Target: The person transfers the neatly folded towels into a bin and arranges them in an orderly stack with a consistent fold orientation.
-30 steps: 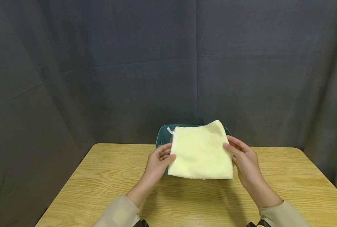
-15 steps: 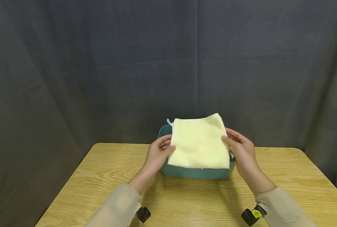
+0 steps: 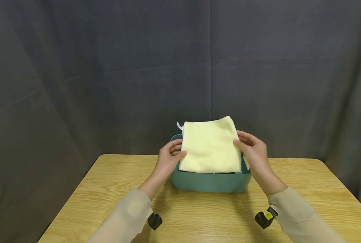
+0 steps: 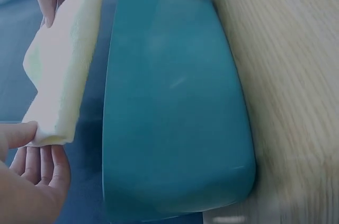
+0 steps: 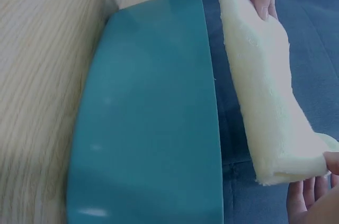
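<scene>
A folded pale yellow towel with a small white tag at its far left corner is held above a teal basket. My left hand pinches the towel's left edge, thumb on top and fingers beneath. At the opposite edge my right hand pinches it the same way. Both wrist views show the towel apart from the basket wall, above its rim. Most of the basket's inside is hidden behind the towel.
The basket stands on a light wooden table, toward its far side. Behind the table hangs a dark grey curtain. A small black device is strapped at the left wrist, and another black device at the right.
Both hands have raised the towel and moved it forward and slightly left. The basket's front wall, earlier covered by the towel, now shows below it. The grip looks the same.
</scene>
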`<move>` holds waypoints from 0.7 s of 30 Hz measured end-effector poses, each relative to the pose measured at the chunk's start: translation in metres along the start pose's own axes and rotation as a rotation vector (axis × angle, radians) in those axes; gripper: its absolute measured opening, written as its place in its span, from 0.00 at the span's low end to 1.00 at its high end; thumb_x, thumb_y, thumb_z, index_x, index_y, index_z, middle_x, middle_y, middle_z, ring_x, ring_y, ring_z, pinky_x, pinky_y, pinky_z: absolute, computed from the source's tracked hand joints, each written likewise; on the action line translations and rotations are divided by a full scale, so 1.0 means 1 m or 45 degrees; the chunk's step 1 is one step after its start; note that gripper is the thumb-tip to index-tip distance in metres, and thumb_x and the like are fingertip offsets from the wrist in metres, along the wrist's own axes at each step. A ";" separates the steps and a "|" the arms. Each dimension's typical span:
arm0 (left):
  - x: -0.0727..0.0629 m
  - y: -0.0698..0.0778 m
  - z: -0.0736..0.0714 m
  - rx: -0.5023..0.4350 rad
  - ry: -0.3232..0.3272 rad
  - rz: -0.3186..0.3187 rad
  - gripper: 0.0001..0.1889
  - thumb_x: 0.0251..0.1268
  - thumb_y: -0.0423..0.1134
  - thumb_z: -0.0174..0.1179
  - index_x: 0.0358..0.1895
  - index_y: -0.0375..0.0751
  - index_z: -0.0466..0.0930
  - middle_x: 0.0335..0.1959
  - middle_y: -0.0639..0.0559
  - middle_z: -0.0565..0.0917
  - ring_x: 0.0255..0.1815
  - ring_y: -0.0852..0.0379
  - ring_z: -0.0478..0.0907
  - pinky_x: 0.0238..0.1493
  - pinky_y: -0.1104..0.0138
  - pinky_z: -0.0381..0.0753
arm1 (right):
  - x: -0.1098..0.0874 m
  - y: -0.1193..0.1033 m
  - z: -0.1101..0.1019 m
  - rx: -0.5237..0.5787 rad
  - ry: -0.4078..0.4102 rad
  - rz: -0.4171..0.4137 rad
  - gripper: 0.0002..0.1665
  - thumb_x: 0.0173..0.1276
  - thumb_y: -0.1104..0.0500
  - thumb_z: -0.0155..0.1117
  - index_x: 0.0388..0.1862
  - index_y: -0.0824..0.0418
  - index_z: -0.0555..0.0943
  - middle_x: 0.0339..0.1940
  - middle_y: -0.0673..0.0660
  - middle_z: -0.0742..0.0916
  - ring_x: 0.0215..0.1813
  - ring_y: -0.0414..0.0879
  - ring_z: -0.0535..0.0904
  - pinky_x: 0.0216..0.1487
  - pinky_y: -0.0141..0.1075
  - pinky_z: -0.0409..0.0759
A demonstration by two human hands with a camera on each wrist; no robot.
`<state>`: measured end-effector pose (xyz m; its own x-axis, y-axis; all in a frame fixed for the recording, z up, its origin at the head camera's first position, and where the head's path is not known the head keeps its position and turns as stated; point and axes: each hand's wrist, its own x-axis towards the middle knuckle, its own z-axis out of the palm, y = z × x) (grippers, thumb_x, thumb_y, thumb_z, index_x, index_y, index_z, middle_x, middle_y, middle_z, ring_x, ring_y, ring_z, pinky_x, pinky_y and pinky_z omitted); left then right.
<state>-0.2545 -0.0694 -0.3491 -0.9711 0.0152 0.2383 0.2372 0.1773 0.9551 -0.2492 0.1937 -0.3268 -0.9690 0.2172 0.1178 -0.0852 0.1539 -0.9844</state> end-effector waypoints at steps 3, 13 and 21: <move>0.003 0.001 -0.001 0.011 0.011 0.002 0.23 0.65 0.27 0.64 0.64 0.36 0.76 0.51 0.41 0.83 0.48 0.47 0.81 0.48 0.62 0.82 | 0.005 -0.001 0.003 -0.008 -0.008 -0.009 0.26 0.72 0.56 0.65 0.68 0.59 0.76 0.54 0.54 0.81 0.49 0.41 0.77 0.46 0.27 0.79; 0.012 0.001 0.002 0.073 0.011 -0.014 0.23 0.65 0.26 0.63 0.64 0.37 0.75 0.51 0.41 0.83 0.48 0.46 0.81 0.47 0.61 0.83 | 0.019 0.002 0.010 -0.081 0.014 -0.005 0.25 0.72 0.61 0.63 0.67 0.61 0.76 0.56 0.59 0.81 0.48 0.43 0.76 0.42 0.29 0.79; 0.015 -0.006 0.005 0.111 -0.006 -0.010 0.23 0.64 0.23 0.62 0.63 0.34 0.74 0.50 0.39 0.83 0.48 0.43 0.82 0.46 0.60 0.84 | 0.023 0.008 0.015 -0.036 0.009 0.136 0.26 0.73 0.61 0.62 0.69 0.59 0.75 0.56 0.57 0.80 0.51 0.45 0.75 0.47 0.33 0.78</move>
<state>-0.2709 -0.0651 -0.3517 -0.9731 0.0179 0.2297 0.2263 0.2621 0.9381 -0.2754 0.1857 -0.3341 -0.9705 0.2408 0.0131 0.0255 0.1562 -0.9874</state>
